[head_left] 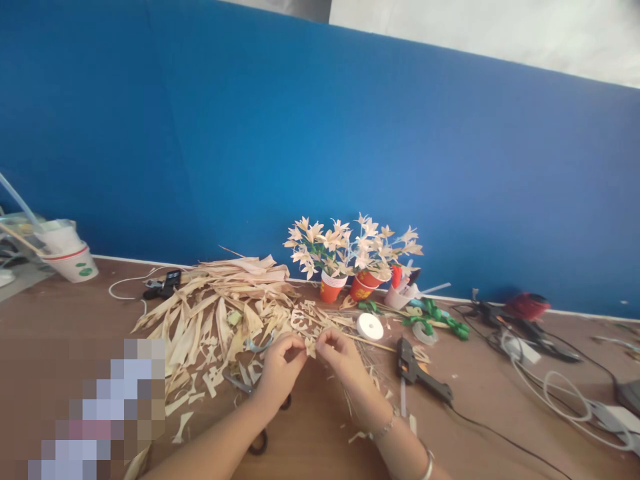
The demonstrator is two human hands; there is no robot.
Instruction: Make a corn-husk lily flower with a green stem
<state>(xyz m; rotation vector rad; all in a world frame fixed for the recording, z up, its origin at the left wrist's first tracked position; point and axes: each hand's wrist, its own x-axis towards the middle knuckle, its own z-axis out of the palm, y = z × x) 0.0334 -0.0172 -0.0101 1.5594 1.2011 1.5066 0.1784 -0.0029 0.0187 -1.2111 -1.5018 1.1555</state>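
Between my two hands is a small pale flower made of dried husk [311,347], pinched from both sides. My left hand [283,367] is closed, with thumb and forefinger on its left edge. On the right edge, the fingertips of my right hand [343,359] are pressed together. Scissors [240,385] with dark handles lie partly hidden under my left forearm. A heap of dried corn husks [235,300] spreads beyond my left hand, with cut scraps [213,379] around it. To the right of my right hand rests a black glue gun [417,373].
Red paper cups [332,289] holding husk flowers [320,241] stand by the blue partition [300,133]. A white tape roll [370,326] and green tape pieces [440,317] lie nearby. Cables [550,393] cover the right side; a white cup [73,262] stands far left.
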